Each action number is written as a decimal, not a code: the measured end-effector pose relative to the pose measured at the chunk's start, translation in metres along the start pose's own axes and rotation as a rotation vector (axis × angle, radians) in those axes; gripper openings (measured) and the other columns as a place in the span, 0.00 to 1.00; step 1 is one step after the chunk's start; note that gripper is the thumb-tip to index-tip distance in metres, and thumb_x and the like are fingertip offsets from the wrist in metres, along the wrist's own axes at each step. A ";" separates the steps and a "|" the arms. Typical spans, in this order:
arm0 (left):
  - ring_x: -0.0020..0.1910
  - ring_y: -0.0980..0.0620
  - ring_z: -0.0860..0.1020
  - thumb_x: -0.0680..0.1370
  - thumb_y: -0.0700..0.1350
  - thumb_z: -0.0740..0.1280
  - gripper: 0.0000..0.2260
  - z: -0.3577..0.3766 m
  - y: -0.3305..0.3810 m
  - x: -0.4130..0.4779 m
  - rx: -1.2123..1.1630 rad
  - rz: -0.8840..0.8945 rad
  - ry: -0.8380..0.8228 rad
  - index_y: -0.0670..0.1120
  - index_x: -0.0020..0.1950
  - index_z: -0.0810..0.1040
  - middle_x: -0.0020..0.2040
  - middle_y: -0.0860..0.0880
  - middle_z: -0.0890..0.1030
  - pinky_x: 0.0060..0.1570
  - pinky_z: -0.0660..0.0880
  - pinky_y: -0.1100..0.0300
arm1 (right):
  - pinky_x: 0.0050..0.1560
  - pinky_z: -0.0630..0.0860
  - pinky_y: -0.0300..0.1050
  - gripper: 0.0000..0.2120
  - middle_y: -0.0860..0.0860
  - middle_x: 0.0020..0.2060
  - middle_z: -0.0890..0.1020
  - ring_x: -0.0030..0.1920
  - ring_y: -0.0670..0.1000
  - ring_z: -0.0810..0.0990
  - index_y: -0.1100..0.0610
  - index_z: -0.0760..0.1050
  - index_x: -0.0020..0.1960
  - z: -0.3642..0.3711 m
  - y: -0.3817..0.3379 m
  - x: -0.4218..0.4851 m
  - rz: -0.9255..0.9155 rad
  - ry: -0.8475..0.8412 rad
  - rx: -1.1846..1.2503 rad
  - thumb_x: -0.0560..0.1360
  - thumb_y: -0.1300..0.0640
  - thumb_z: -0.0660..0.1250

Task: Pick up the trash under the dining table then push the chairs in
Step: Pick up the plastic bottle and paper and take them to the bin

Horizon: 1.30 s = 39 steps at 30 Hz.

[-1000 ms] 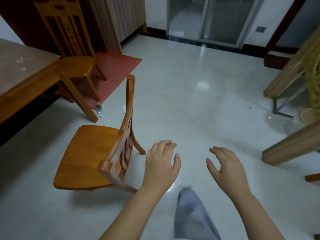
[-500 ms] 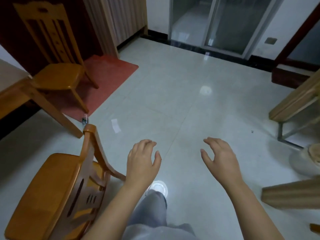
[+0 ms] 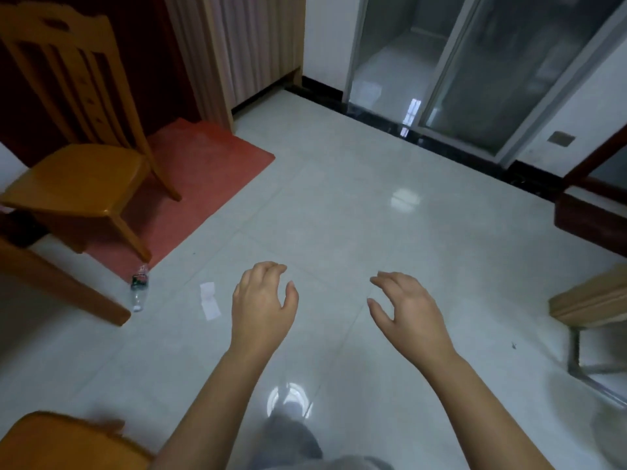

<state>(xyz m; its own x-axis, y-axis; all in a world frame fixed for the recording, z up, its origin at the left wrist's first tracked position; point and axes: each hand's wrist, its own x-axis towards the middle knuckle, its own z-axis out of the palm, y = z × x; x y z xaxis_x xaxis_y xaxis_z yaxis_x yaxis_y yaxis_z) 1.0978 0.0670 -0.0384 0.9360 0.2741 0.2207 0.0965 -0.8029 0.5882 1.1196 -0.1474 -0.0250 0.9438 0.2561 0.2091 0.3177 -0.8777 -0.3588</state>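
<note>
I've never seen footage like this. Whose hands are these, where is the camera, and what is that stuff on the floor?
There is no machine here. A person wears a wide-angle camera on their head, so you look forward and down along their own arms. The left hand and the right hand hang over the floor with fingers loosely curled, and neither holds anything.

On the pale tiled floor a small plastic bottle lies on its side beside a slanting wooden table leg. A white paper scrap lies a little to its right. These are probably the trash to be picked up.

A wooden chair stands at the upper left with legs on a red mat. The edge of a second chair shows in the bottom left corner.
</note>
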 end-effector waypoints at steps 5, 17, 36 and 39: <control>0.49 0.43 0.77 0.72 0.45 0.62 0.13 0.014 -0.025 0.060 0.052 -0.089 -0.006 0.40 0.52 0.79 0.51 0.43 0.80 0.50 0.73 0.51 | 0.52 0.75 0.52 0.15 0.56 0.51 0.82 0.52 0.58 0.80 0.59 0.79 0.53 0.033 -0.004 0.093 -0.101 -0.074 0.031 0.69 0.54 0.65; 0.48 0.42 0.78 0.72 0.48 0.59 0.16 0.033 -0.071 0.235 0.197 -0.515 0.240 0.40 0.52 0.78 0.50 0.42 0.80 0.49 0.74 0.51 | 0.53 0.75 0.53 0.17 0.57 0.51 0.83 0.51 0.58 0.81 0.61 0.79 0.54 0.118 -0.027 0.391 -0.606 -0.306 0.125 0.70 0.53 0.64; 0.48 0.41 0.79 0.71 0.40 0.70 0.11 0.002 -0.223 0.382 0.288 -1.190 0.724 0.40 0.52 0.79 0.50 0.41 0.81 0.49 0.75 0.48 | 0.52 0.69 0.43 0.18 0.55 0.51 0.82 0.52 0.56 0.79 0.59 0.78 0.56 0.293 -0.263 0.609 -1.275 -0.733 0.191 0.72 0.51 0.60; 0.48 0.41 0.79 0.71 0.42 0.68 0.10 -0.003 -0.246 0.396 0.298 -1.263 0.780 0.40 0.51 0.79 0.50 0.41 0.81 0.48 0.75 0.48 | 0.46 0.73 0.44 0.16 0.57 0.46 0.82 0.46 0.56 0.80 0.60 0.79 0.52 0.316 -0.299 0.628 -1.357 -0.775 0.218 0.70 0.53 0.62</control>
<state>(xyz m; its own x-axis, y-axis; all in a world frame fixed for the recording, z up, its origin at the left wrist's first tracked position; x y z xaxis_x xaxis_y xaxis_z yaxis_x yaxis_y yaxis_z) 1.4441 0.3746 -0.0930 -0.2104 0.9717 0.1075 0.8281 0.1187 0.5479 1.6464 0.4038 -0.0745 -0.2491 0.9685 -0.0024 0.8738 0.2236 -0.4318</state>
